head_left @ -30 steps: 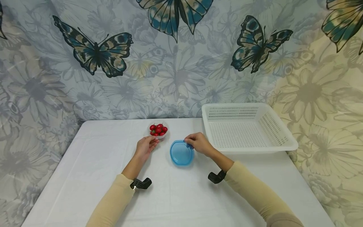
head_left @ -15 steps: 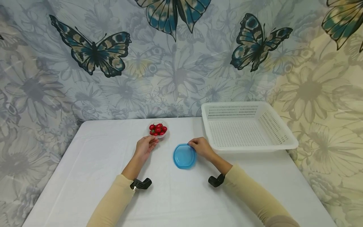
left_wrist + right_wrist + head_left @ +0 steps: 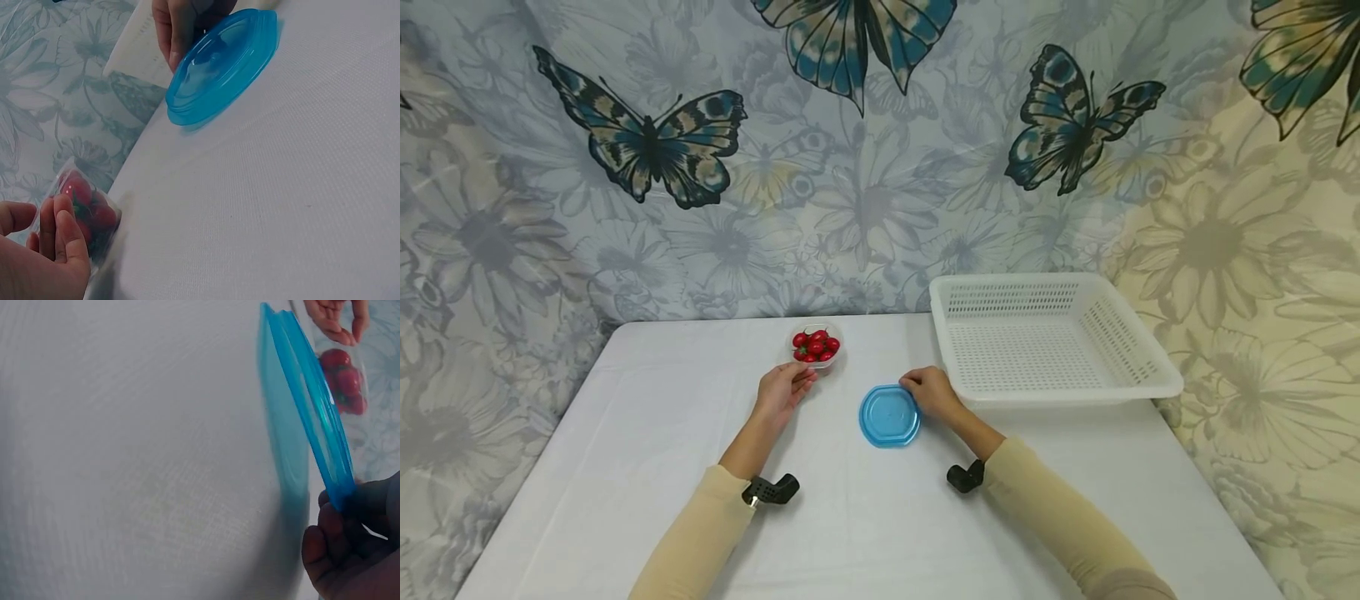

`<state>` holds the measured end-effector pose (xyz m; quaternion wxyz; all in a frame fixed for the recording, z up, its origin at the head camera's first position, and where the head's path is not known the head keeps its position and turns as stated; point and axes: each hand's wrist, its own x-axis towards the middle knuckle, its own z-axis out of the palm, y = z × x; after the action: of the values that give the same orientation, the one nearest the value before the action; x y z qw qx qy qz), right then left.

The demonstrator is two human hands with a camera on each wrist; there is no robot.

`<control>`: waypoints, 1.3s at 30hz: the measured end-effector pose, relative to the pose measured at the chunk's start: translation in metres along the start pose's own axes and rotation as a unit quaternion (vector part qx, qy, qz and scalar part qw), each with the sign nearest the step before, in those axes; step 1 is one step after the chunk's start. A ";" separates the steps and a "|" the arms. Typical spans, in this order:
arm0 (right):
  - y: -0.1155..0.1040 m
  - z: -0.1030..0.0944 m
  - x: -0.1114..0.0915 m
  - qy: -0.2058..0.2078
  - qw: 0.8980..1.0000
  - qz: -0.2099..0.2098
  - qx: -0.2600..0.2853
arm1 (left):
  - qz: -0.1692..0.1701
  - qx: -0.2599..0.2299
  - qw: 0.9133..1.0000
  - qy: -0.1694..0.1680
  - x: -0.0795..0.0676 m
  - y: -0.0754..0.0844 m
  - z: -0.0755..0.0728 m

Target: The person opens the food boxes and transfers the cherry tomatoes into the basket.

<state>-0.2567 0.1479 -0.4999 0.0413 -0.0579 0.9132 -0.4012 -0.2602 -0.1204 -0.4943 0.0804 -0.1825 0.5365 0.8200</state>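
Note:
My right hand pinches the edge of a round blue plastic lid near the middle of the table. The right wrist view shows the lid tilted over the white cloth, its blue-tinted shadow beside it. Farther back on the left, a small clear plastic container holds several red cherry tomatoes. My left hand has its fingertips right at the container's near rim. In the left wrist view its fingers are loosely bent, the thumb apart from them, overlapping the tomatoes.
A large white perforated plastic basket stands at the back right, just beyond my right hand. White cloth covers the table. A wall hanging with butterflies and flowers rises directly behind the table's back edge.
My right hand has moved the blue lid slightly right and toward me, and the lid's angle has shifted. The left hand and the tomato container have stayed in place.

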 end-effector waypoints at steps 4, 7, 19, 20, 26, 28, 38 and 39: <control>0.001 0.001 0.001 0.006 0.999 -0.018 -0.030 | 0.000 0.001 1.000 -0.002 0.000 0.000 0.000; 0.000 0.001 0.001 0.010 0.998 -0.028 -0.047 | 0.000 -0.001 1.000 -0.002 0.001 0.000 0.000; -0.010 0.000 -0.005 0.015 0.992 -0.077 -0.102 | -0.001 -0.001 1.000 -0.003 -0.001 0.000 0.001; -0.012 -0.001 -0.006 0.014 0.991 -0.082 -0.105 | -0.001 -0.001 1.000 -0.005 -0.001 0.000 0.001; -0.030 -0.005 -0.010 0.007 0.986 -0.114 -0.121 | 0.000 0.004 1.000 -0.006 -0.001 0.001 0.001; -0.037 -0.006 -0.011 0.004 0.985 -0.120 -0.122 | -0.002 0.007 1.000 -0.003 0.000 0.001 0.001; -0.066 -0.019 -0.017 -0.014 0.982 -0.147 -0.121 | -0.010 0.010 1.000 0.006 0.001 0.001 0.002; -0.069 -0.021 -0.017 -0.015 0.981 -0.151 -0.121 | -0.009 0.011 1.000 0.007 0.001 0.001 0.002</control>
<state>-0.2370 0.1194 -0.4342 -0.0130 -0.2053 0.9351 -0.2885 -0.2617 -0.1193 -0.4931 0.0864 -0.1923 0.5440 0.8122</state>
